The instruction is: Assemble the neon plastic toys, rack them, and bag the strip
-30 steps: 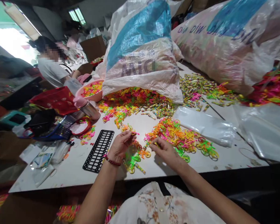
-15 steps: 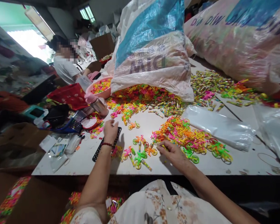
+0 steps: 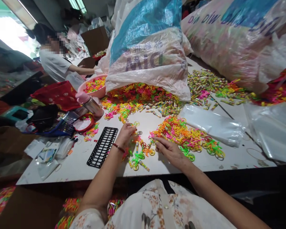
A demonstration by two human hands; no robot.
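Note:
My left hand (image 3: 125, 136) is closed, its fingertips pinching a small plastic toy bicycle (image 3: 136, 123) with a yellow-green wheel. To the right, my right hand (image 3: 168, 152) is also closed, fingertips together at the edge of a heap of colourful toy bicycles (image 3: 193, 135); what they hold is hidden. Between and below the hands lie several loose toy bicycles, among them a green one (image 3: 138, 156), and small patterned tubes (image 3: 144, 165). A black slotted plastic rack (image 3: 103, 147) rests flat on the table, left of my left forearm.
Behind the hands, a big white-and-blue sack (image 3: 146, 47) spills bicycles onto the white table (image 3: 73, 170). Clear plastic bags (image 3: 212, 125) lie at right. A pink-lidded bottle (image 3: 91, 106), a pink basin (image 3: 101, 92) and a red bag (image 3: 56, 95) stand left. A co-worker (image 3: 54, 65) sits beyond.
My left hand has moved right, off the black rack, to a toy bicycle. My right hand has moved slightly left and up, and the view has shifted a little.

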